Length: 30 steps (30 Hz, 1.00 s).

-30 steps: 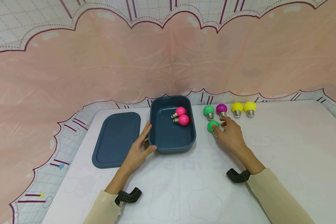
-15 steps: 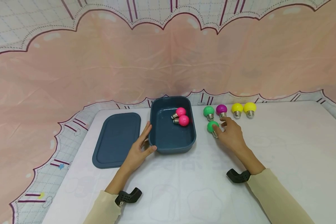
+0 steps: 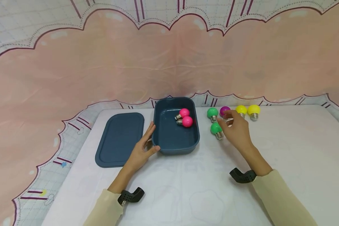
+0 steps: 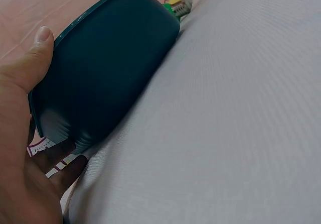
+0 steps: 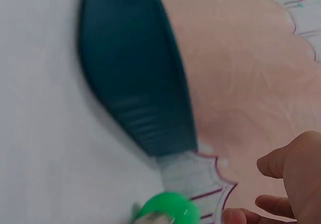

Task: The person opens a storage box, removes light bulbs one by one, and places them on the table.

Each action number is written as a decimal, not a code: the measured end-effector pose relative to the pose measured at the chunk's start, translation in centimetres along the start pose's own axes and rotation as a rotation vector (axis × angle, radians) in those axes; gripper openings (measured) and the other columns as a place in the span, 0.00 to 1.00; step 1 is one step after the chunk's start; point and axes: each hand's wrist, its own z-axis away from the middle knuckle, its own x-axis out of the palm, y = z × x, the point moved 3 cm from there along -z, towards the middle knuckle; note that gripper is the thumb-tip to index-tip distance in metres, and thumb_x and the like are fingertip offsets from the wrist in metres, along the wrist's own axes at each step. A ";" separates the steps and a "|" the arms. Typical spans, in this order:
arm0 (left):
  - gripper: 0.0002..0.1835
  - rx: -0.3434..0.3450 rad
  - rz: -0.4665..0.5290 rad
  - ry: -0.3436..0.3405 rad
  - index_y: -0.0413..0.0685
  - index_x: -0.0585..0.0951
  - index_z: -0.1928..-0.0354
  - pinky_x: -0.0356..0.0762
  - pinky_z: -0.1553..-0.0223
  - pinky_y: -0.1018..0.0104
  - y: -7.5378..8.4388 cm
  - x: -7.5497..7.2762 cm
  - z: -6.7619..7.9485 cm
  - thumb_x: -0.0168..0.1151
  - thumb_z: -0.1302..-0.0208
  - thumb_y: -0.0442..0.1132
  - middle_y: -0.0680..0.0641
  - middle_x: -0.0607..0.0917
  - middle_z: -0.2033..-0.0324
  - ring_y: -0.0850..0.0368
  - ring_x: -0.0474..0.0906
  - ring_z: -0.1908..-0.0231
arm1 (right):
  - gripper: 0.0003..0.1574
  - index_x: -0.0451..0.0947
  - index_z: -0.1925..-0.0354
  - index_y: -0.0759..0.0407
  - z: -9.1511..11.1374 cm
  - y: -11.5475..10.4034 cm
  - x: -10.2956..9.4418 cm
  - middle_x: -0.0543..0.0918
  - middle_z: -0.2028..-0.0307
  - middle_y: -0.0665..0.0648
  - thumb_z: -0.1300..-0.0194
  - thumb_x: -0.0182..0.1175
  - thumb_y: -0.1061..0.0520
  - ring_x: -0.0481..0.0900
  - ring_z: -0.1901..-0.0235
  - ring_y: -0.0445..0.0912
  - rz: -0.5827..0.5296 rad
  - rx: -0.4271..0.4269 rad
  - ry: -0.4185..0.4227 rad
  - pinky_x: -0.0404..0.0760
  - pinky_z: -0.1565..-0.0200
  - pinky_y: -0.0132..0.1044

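Observation:
My left hand (image 3: 139, 153) rests against the left side of a dark blue box (image 3: 175, 141), fingers extended along its wall and thumb at the near corner. In the left wrist view the thumb touches the rim. Two pink light bulbs (image 3: 187, 121) lie inside the box. My right hand (image 3: 238, 131) hovers over the bulbs right of the box, thumb and fingertips apart with nothing between them. Below its thumb lies a green bulb (image 3: 215, 128); another green bulb (image 3: 212, 112) is behind. A purple bulb (image 3: 224, 110), partly hidden, is just beyond the fingertips.
Two yellow bulbs (image 3: 253, 109) stand near the table's back edge, right of the purple one. A flat dark blue lid (image 3: 120, 139) lies left of the box on the white tabletop (image 3: 186, 194). A pink patterned cloth (image 3: 158, 62) hangs behind.
My right hand has lifted off the near green bulb and shifted slightly up and right, towards the purple bulb. The left hand stays at the box. The head view has shifted a little.

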 end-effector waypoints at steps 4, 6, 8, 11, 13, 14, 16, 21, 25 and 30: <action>0.40 0.000 -0.008 -0.002 0.41 0.52 0.26 0.58 0.38 0.39 0.0 0.0 -0.1 0.60 0.36 0.28 0.39 0.44 0.26 0.33 0.52 0.32 | 0.26 0.71 0.43 0.66 -0.6 -2.1 0.6 0.80 0.55 0.63 0.32 0.58 0.50 0.77 0.61 0.54 -0.028 -0.046 -0.026 0.78 0.62 0.44; 0.40 -0.001 -0.009 0.001 0.41 0.52 0.26 0.58 0.38 0.39 0.0 0.0 -0.1 0.60 0.36 0.28 0.40 0.44 0.26 0.33 0.53 0.32 | 0.26 0.71 0.42 0.64 -0.9 -3.3 1.2 0.80 0.54 0.63 0.32 0.59 0.51 0.77 0.59 0.54 -0.033 -0.051 -0.068 0.80 0.61 0.46; 0.40 0.001 -0.010 0.001 0.42 0.52 0.26 0.58 0.38 0.39 -0.1 0.0 -0.1 0.60 0.36 0.28 0.40 0.44 0.26 0.33 0.53 0.32 | 0.27 0.70 0.41 0.63 -1.2 -4.4 2.0 0.79 0.52 0.63 0.33 0.60 0.52 0.78 0.58 0.54 -0.032 -0.052 -0.118 0.82 0.61 0.46; 0.40 0.002 -0.010 -0.001 0.42 0.52 0.26 0.58 0.38 0.39 -0.1 0.0 -0.1 0.60 0.36 0.28 0.40 0.44 0.26 0.33 0.53 0.32 | 0.28 0.69 0.39 0.62 -1.4 -5.9 3.3 0.78 0.49 0.63 0.34 0.62 0.53 0.79 0.57 0.54 -0.025 -0.055 -0.180 0.83 0.62 0.46; 0.40 0.003 -0.011 -0.001 0.42 0.52 0.26 0.58 0.38 0.39 -0.1 0.0 -0.1 0.60 0.36 0.29 0.39 0.44 0.26 0.33 0.52 0.32 | 0.29 0.69 0.39 0.62 -1.5 -6.9 4.3 0.78 0.48 0.64 0.35 0.62 0.54 0.80 0.58 0.53 -0.019 -0.071 -0.210 0.83 0.64 0.45; 0.40 0.001 -0.011 0.000 0.42 0.52 0.26 0.58 0.38 0.40 -0.2 0.0 -0.1 0.60 0.36 0.28 0.40 0.45 0.26 0.34 0.52 0.32 | 0.29 0.69 0.40 0.62 -1.6 -7.3 4.7 0.78 0.48 0.64 0.35 0.63 0.54 0.80 0.59 0.53 -0.014 -0.077 -0.222 0.83 0.64 0.44; 0.40 -0.003 -0.011 0.001 0.42 0.52 0.26 0.58 0.38 0.40 -0.2 0.0 -0.1 0.60 0.36 0.28 0.40 0.45 0.26 0.35 0.52 0.32 | 0.29 0.69 0.40 0.64 -1.6 -8.1 5.7 0.78 0.48 0.65 0.35 0.62 0.54 0.80 0.60 0.52 -0.005 -0.086 -0.248 0.83 0.63 0.43; 0.40 -0.021 -0.009 0.002 0.42 0.52 0.26 0.57 0.37 0.41 -0.2 0.0 -0.1 0.60 0.36 0.28 0.42 0.45 0.26 0.37 0.51 0.31 | 0.34 0.65 0.37 0.67 -1.8 -9.2 7.6 0.77 0.48 0.68 0.34 0.61 0.52 0.78 0.54 0.56 0.031 -0.051 -0.321 0.82 0.57 0.45; 0.40 -0.018 -0.009 0.002 0.39 0.52 0.27 0.57 0.37 0.40 -0.2 0.0 -0.1 0.60 0.36 0.27 0.41 0.45 0.26 0.36 0.53 0.32 | 0.37 0.61 0.35 0.68 -1.9 -9.4 8.6 0.73 0.46 0.70 0.34 0.61 0.51 0.74 0.49 0.59 0.069 -0.007 -0.358 0.79 0.53 0.51; 0.40 -0.010 -0.012 0.000 0.36 0.52 0.27 0.58 0.38 0.40 -0.2 0.0 -0.1 0.60 0.37 0.27 0.40 0.45 0.26 0.36 0.54 0.32 | 0.41 0.57 0.33 0.69 -2.2 -9.2 9.5 0.64 0.40 0.75 0.33 0.60 0.50 0.71 0.46 0.63 0.108 0.036 -0.380 0.76 0.49 0.54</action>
